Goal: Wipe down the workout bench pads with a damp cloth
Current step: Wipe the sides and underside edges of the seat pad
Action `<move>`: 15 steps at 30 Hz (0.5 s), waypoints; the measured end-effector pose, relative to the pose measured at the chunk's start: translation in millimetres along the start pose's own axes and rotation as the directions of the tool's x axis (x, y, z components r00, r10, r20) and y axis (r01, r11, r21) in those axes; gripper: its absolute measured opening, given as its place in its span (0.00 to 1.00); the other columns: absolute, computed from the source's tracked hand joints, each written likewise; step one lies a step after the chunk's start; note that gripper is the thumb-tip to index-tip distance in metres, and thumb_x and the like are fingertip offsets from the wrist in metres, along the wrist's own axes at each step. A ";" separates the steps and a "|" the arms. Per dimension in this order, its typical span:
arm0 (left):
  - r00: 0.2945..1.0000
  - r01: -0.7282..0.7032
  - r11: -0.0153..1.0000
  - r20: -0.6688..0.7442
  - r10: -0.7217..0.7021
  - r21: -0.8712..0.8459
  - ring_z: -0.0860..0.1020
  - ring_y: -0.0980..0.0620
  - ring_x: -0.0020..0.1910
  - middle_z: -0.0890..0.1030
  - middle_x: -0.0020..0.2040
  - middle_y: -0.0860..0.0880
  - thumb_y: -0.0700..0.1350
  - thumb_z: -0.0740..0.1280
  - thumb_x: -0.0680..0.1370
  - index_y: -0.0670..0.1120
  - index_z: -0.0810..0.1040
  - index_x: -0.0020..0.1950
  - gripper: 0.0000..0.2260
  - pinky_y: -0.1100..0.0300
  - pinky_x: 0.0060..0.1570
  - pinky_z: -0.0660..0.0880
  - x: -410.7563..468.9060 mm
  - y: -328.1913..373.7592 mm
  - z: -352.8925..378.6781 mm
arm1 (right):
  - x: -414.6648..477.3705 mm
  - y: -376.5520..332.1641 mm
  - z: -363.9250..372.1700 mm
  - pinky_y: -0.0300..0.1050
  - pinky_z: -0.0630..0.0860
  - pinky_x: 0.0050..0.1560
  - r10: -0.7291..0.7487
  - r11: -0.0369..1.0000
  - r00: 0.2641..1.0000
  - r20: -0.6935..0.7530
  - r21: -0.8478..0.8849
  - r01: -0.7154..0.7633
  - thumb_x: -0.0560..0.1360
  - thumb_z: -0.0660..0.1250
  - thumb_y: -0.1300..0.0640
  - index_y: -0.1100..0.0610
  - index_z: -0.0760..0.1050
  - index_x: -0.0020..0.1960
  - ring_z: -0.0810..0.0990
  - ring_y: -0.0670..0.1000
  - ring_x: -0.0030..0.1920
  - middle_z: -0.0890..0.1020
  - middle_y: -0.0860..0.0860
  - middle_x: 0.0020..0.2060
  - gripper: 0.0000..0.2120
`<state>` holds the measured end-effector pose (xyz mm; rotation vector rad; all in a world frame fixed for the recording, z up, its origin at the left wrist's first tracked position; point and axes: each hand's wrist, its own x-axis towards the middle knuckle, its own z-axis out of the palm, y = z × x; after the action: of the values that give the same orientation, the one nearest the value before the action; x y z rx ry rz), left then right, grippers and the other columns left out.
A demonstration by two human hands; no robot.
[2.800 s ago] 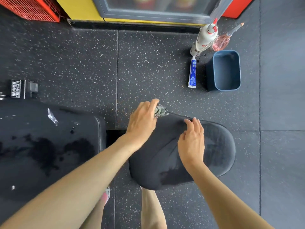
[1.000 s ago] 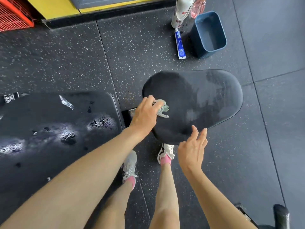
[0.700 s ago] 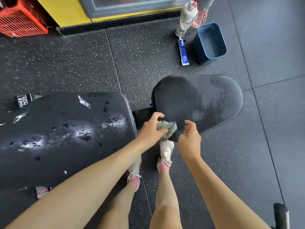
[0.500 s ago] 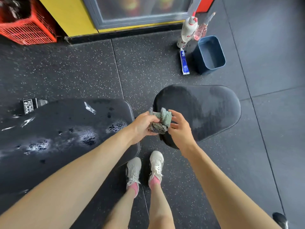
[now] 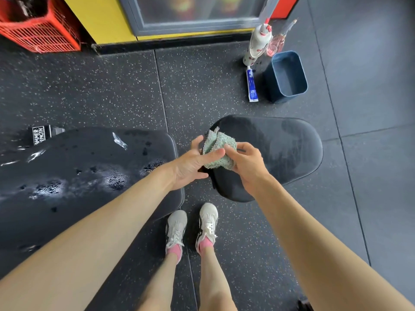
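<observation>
Partly hidden behind fingers (image 5: 213, 153): cloth (image 5: 221, 142), gripped in curled left hand (image 5: 190, 163), pinched by right hand (image 5: 249, 166), above left edge of small pad (image 5: 283, 149). Cut off at left: large pad (image 5: 78, 176). Earlier pressed on small pad, left hand alone.

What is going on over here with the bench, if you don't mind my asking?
A person is standing beside a workout bench, holding a bunched green cloth between the left hand and the right hand, over the near end of the rounded seat pad. That pad shows faint damp streaks. The long pad to the left has wet patches and droplets on it. On the floor beyond stand a blue tub, a tube and a white spray bottle.
</observation>
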<state>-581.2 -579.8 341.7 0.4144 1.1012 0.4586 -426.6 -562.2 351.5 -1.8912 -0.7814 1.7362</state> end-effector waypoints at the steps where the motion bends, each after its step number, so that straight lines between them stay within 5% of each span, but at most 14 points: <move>1: 1.000 -0.013 1.000 -0.022 0.013 0.012 0.72 0.55 0.64 0.73 0.66 0.56 0.58 0.78 0.61 0.56 0.53 0.75 0.50 0.45 0.68 0.63 0.9 -0.2 1.9 | 0.2 -2.7 -3.1 0.47 0.80 0.47 0.013 0.999 0.999 0.035 0.035 -0.014 0.76 0.69 0.57 0.60 0.76 0.54 0.82 0.52 0.45 0.83 0.56 0.47 0.09; 4: 0.993 -0.043 0.999 -0.109 0.046 0.027 0.77 0.51 0.60 0.81 0.58 0.51 0.51 0.72 0.73 0.48 0.72 0.66 0.23 0.45 0.67 0.67 4.5 6.1 7.9 | 0.1 -10.3 -12.8 0.39 0.78 0.42 0.024 0.997 0.988 0.154 0.073 -0.036 0.79 0.65 0.61 0.61 0.76 0.59 0.81 0.49 0.45 0.82 0.53 0.47 0.10; 6: 0.987 -0.049 0.997 -0.156 0.038 -0.064 0.79 0.47 0.58 0.82 0.57 0.47 0.48 0.68 0.77 0.46 0.74 0.64 0.17 0.45 0.63 0.72 7.8 7.5 9.1 | -1.4 -11.6 -18.5 0.41 0.79 0.46 0.040 0.996 0.968 0.247 0.062 -0.056 0.78 0.62 0.65 0.59 0.76 0.59 0.82 0.49 0.47 0.82 0.53 0.49 0.11; 10: 0.977 -0.076 0.994 -0.203 0.060 -0.072 0.79 0.46 0.56 0.80 0.58 0.46 0.46 0.66 0.78 0.49 0.71 0.63 0.14 0.47 0.58 0.76 13.0 7.6 10.8 | -4.6 -8.3 -26.0 0.49 0.79 0.50 0.111 0.990 0.917 0.384 0.033 -0.134 0.74 0.58 0.73 0.57 0.74 0.61 0.81 0.55 0.54 0.80 0.57 0.54 0.21; 15: 0.981 -0.056 0.998 -0.184 0.063 0.042 0.76 0.51 0.55 0.80 0.56 0.50 0.53 0.68 0.76 0.49 0.72 0.66 0.20 0.54 0.51 0.72 13.3 9.8 15.6 | -8.2 -8.8 -37.2 0.42 0.75 0.32 0.112 0.988 0.915 0.387 0.053 -0.144 0.71 0.52 0.75 0.57 0.72 0.63 0.78 0.52 0.41 0.79 0.58 0.47 0.26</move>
<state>-563.3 -565.7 343.1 0.4441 1.2811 0.5389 -391.0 -559.6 367.2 -1.5991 -0.7202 2.2266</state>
